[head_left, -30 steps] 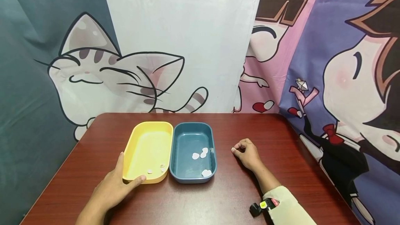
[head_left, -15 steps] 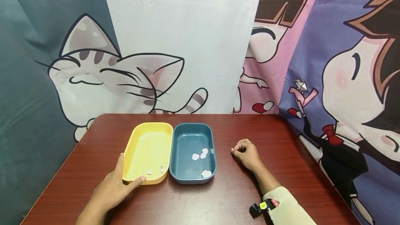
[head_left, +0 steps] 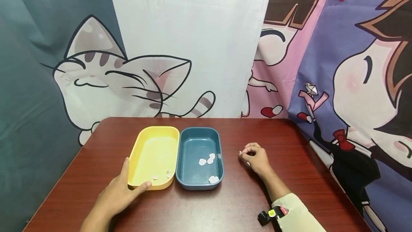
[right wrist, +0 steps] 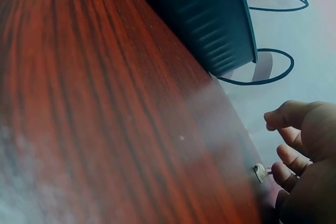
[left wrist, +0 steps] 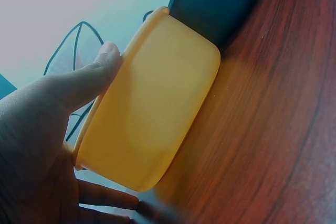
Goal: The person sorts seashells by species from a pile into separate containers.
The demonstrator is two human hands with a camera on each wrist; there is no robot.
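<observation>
A yellow tray [head_left: 154, 153] stands on the table with several small pale seashells [head_left: 155, 177] near its front. My left hand [head_left: 112, 192] spans its front left corner; the thumb lies over the front rim, and the straight fingers lie along the left side. Touching the yellow tray on its right is a blue tray [head_left: 199, 142], holding several white seashells [head_left: 202, 161]. Right of both, my right hand [head_left: 257, 158] is low over the table, thumb and index pinching a small pale seashell [head_left: 240, 152]. A ridged seashell [right wrist: 260, 172] shows beside the lower fingers; contact is unclear.
The reddish-brown wooden table [head_left: 199, 210] reaches back to a cloth backdrop [head_left: 193, 28] printed with a cat and cartoon figures. A wrist camera [head_left: 264, 217] is strapped at the right sleeve.
The head view has shifted slightly. A pale spot now shows below my right thumb, where earlier frames had none. Both hands and trays stay in place.
</observation>
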